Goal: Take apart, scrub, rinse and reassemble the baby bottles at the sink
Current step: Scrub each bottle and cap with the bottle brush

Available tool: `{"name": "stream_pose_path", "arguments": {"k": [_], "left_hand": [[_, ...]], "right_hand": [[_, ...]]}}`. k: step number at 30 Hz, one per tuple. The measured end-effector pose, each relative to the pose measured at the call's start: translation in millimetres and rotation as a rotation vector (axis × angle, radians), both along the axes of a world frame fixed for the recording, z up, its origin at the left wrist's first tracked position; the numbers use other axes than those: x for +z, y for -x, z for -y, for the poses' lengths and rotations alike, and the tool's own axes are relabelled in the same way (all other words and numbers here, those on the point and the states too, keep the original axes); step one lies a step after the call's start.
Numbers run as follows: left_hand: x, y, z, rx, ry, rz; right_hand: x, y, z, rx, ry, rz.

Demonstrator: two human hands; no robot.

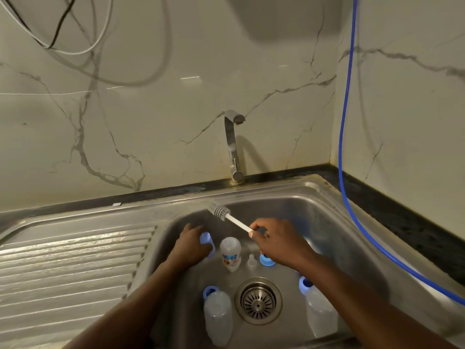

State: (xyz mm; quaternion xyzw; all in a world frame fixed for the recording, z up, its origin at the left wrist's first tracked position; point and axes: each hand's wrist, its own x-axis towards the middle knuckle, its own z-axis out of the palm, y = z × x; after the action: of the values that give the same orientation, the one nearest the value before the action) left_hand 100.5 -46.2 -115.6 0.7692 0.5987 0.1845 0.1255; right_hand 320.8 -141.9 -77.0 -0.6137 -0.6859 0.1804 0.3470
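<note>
**Sink (352,207), stainless; drain (258,301) as dial centre.**

- Left hand (192,244), 10 o'clock: fingers curled round a blue-topped bottle (205,238), mostly hidden.
- Right hand (273,239), 12 o'clock: thumb and fingers pinched on the very end of the bottle brush (237,224), bristles aimed toward 10 o'clock, clear of any bottle.
- Printed bottle (230,253), 11 o'clock, lying down.
- Two collared bottles, 8 o'clock (217,316) and 4 o'clock (320,313).
- Loose teat (251,260) and blue ring (266,260), 12 o'clock.

**Hazards, judged:** the end-of-handle pinch gives poor leverage, so the brush may twist or slip at the neck. A wet bottle could squirt from the left grip. Small parts may get knocked about.
</note>
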Motion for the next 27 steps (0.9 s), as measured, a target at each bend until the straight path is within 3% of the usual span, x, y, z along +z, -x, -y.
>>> {"name": "stream_pose_path", "arguments": {"k": [5,9,11,16,22,27], "left_hand": [[24,10,4,0.06,-0.032,0.69],[32,11,6,0.126,0.154,1.271],[31,11,5,0.12,0.187,1.338],[28,7,-3,0.034,0.246,1.28],[31,-4,-6,0.051,0.403,1.478],[37,-9,-5,0.028,0.409,1.615]], "right_hand": [[-2,-3,-1,-0.016,0.024,0.092],[0,-3,-2,-0.003,0.059,0.082],[-1,-2,-3,0.019,0.049,0.078],[-5,6,-3,0.06,-0.009,0.105],[-8,9,-3,0.031,-0.055,0.114],[-7,13,-3,0.022,-0.097,0.119]]}}
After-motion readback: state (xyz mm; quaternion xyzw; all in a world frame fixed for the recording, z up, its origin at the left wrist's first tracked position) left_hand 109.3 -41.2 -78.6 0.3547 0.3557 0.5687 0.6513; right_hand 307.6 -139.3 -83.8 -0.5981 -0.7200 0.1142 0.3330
